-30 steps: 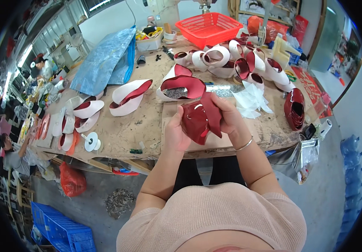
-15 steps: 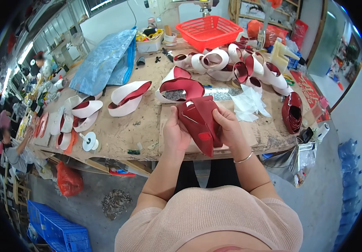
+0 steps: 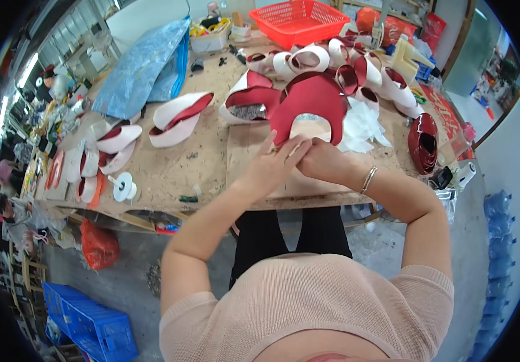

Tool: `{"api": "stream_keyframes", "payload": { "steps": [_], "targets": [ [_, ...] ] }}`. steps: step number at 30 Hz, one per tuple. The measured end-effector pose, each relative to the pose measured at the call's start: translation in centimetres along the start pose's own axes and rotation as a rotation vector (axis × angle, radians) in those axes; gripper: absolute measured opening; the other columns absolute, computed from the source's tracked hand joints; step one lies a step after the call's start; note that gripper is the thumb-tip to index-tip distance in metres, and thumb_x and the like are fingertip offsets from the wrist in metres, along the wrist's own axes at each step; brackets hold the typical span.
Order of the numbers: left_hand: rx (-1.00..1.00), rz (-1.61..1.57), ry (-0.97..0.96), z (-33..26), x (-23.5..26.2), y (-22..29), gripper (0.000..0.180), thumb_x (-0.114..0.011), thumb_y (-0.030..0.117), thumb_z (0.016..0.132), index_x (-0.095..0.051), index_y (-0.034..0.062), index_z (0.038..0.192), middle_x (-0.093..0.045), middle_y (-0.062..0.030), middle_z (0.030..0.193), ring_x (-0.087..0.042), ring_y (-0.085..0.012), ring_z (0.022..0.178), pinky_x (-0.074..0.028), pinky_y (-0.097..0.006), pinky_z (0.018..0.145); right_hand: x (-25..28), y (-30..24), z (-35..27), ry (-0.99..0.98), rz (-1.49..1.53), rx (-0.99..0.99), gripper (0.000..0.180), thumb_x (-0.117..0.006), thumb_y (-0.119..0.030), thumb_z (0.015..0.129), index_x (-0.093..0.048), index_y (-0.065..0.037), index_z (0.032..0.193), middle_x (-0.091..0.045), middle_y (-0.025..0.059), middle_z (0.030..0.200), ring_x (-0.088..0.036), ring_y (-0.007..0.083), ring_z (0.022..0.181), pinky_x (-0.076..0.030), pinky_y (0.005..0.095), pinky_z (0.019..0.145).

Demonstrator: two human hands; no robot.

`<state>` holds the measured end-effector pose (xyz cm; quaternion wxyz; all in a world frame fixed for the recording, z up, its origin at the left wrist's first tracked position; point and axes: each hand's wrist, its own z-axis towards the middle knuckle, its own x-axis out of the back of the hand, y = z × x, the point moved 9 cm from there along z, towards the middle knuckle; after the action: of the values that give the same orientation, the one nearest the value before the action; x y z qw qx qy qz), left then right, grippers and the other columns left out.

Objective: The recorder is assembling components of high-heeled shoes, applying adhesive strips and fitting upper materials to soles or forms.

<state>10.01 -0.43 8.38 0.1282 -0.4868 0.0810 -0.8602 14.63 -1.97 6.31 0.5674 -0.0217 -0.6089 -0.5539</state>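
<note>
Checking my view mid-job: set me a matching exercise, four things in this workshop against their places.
Things:
1. dark red piece
2. red basket
3. white spool
4. blue crate

Places:
A. on the floor, at lower left
B. near the near edge of the table, to the left
C. against the left hand and right hand
D. at the far side of the table

Pairs: 1-C, 2-D, 3-B, 4-A

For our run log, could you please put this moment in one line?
left hand: fingers at red piece | right hand: closed at its near edge | right of piece: white sheets | beyond: red basket
</note>
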Motion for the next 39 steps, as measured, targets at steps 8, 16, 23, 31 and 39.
{"api": "stream_keyframes", "payload": {
  "steps": [8,16,23,31,39],
  "targets": [
    [-0.212,0.265,0.111,-1.4,-4.5,4.8,0.009,-0.053,0.022,0.074,-0.06,0.016,0.076,-0.053,0.0012,0.079,-0.054,-0.0147,0.09,-0.037,-0.034,0.089,1.4,-2.3,-5.1,0.092,0.147,-0.071,0.019,-0.057,-0.016,0.069,-0.063,-0.004,0.083,-0.057,0.004,0.08,-0.056,0.019,0.079,-0.048,0.0307,0.069],
    [-0.202,-0.005,0.135,-0.9,-3.7,2.6,0.021,-0.059,0.02,0.076,-0.065,0.0126,0.095,-0.062,-0.0038,0.097,-0.059,-0.0214,0.095,-0.041,-0.036,0.089,0.7,-3.4,-5.9,0.11,0.171,-0.086,0.026,-0.055,-0.015,0.073,-0.059,0.002,0.093,-0.06,0.0082,0.086,-0.06,0.0222,0.088,-0.048,0.0348,0.079],
    [-0.082,-0.282,0.221,-0.6,-3.1,1.4,0.036,-0.068,0.014,0.07,-0.064,0.0076,0.105,-0.063,-0.0085,0.101,-0.061,-0.0288,0.091,-0.05,-0.041,0.075,1.3,-3.4,-5.6,0.116,0.202,-0.079,0.022,-0.055,-0.015,0.073,-0.058,0.0,0.09,-0.059,0.0069,0.082,-0.059,0.021,0.083,-0.048,0.0338,0.081],
    [0.092,-0.257,-0.051,-1.5,-6.0,-0.2,0.021,-0.065,0.023,0.079,-0.067,0.0139,0.097,-0.064,-0.0068,0.101,-0.055,-0.0291,0.101,-0.035,-0.042,0.094,-1.6,-1.6,-4.7,-0.213,0.473,-0.312,0.021,-0.058,-0.016,0.077,-0.058,0.0,0.091,-0.061,0.0114,0.076,-0.062,0.0272,0.076,-0.049,0.037,0.075],
    [0.544,-0.442,-0.469,-0.4,-10.2,-3.3,0.029,-0.067,0.029,0.076,-0.066,0.0167,0.102,-0.066,-0.0083,0.101,-0.053,-0.0285,0.109,-0.028,-0.045,0.099,-11.1,3.6,-4.8,-0.378,0.956,-0.529,0.027,-0.071,-0.023,0.074,-0.066,-0.004,0.093,-0.065,0.0183,0.089,-0.063,0.0344,0.084,-0.049,0.0426,0.075]
  ]
}}
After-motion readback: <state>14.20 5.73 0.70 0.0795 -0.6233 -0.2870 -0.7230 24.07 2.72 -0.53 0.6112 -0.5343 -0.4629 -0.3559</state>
